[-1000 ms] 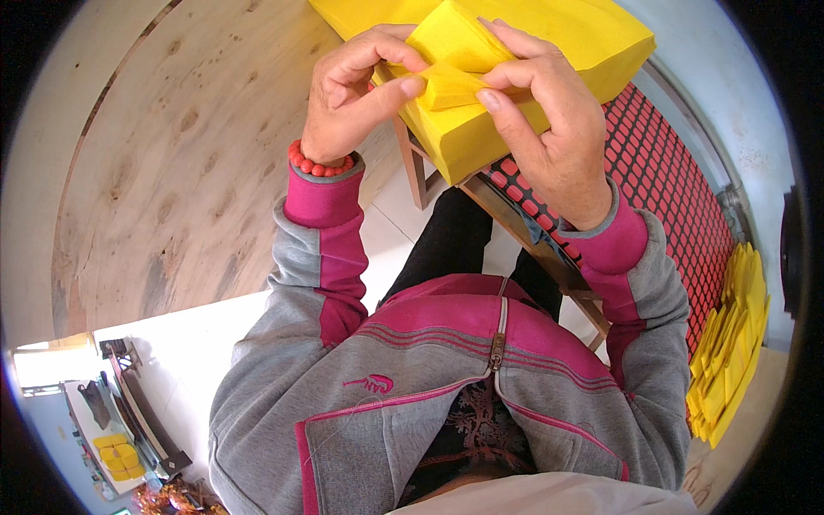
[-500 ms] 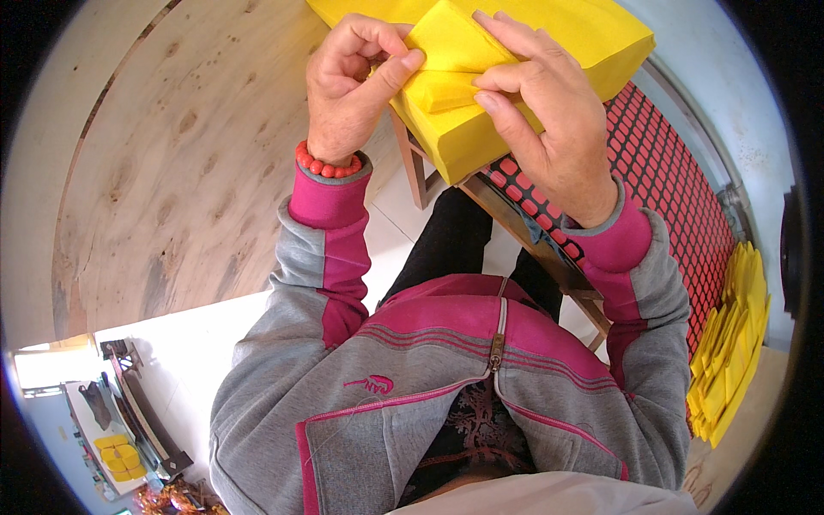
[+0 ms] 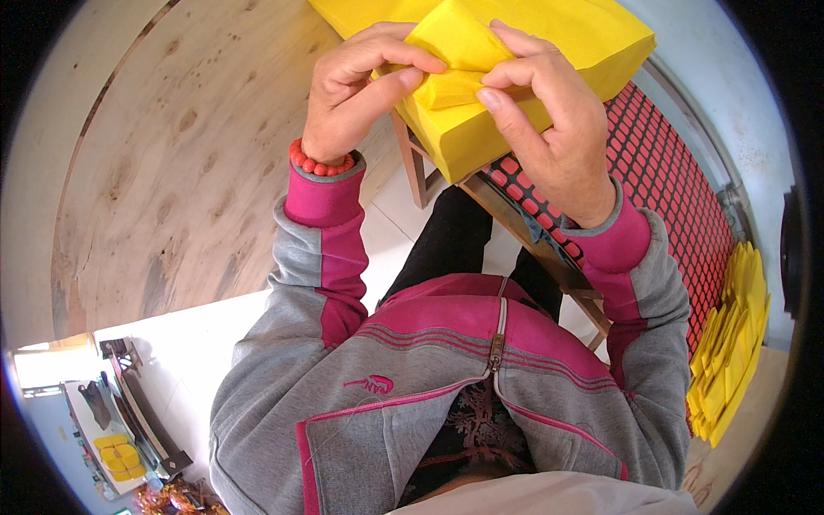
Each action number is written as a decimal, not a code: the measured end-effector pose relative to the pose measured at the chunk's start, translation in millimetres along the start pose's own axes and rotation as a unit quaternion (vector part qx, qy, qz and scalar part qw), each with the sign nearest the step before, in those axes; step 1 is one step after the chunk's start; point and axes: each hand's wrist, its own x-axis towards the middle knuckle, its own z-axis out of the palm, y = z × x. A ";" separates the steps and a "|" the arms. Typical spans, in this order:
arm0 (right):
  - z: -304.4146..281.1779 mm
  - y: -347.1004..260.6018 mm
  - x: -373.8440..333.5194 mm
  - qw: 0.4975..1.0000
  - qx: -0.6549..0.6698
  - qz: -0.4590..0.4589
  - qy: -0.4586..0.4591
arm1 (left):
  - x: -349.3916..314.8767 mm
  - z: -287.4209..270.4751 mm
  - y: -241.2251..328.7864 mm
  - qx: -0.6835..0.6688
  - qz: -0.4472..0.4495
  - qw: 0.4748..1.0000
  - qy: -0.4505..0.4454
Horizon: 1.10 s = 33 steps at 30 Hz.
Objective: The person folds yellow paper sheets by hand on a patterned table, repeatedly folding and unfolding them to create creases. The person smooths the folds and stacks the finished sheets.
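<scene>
Between my hands is a small folded piece of yellow cloth (image 3: 459,43), its lower part making a fold or flap. My left hand (image 3: 352,103) has a red bead bracelet at the wrist. Its index fingertip presses on the fold from the left, with the thumb just below. My right hand (image 3: 554,120) pinches the piece's right edge between thumb and fingers. Directly beneath lies a large yellow block-shaped bundle (image 3: 472,146), cloth-like on its surface. My fingers partly cover the small piece, and its underside is hidden.
A wooden board (image 3: 184,197) spreads along the left. On the right is a red-and-black patterned surface (image 3: 678,189), with a stack of yellow cloth pieces (image 3: 730,352) at its near end. Wooden legs (image 3: 416,172) stand below the bundle. A white shelf (image 3: 86,421) is at lower left.
My left index finger has stretched rightward across the fold, and the left hand has shifted slightly down and left. The right hand has barely moved, still pinching the cloth.
</scene>
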 end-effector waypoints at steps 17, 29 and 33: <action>-47.6 -82.5 -140.5 0.874 0.327 0.253 -0.255 | -15.7 -25.9 -35.9 0.059 -0.023 0.995 0.076; -7.9 1.7 -295.1 0.887 -0.259 0.353 -0.146 | -12.5 -25.5 -38.1 0.028 -0.033 0.996 0.079; 11.9 33.1 -302.4 0.877 -0.374 0.262 -0.148 | -14.4 -21.8 -35.9 0.026 -0.058 0.994 0.090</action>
